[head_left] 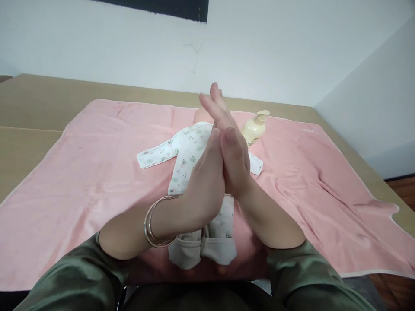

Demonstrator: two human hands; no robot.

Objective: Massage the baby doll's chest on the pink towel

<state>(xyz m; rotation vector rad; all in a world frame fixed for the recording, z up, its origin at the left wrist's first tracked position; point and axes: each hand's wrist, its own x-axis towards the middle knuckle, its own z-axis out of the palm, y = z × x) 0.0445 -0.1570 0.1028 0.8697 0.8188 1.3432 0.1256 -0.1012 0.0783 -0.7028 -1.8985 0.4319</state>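
Observation:
My left hand and my right hand are pressed palm to palm in the middle of the view. Their fingers are stretched out, pointing up and away from me, and no object shows between them. Bracelets circle my left wrist. Beneath the hands lies a baby doll on its back, dressed in a white printed top and trousers with turned-up cuffs. Its head is mostly hidden behind my fingers. Just beyond my right hand stands a cream pump bottle.
A pink blanket, wrinkled on the right, covers much of the wooden table. White walls rise behind the table and on the right. A dark panel shows on the wall at the top.

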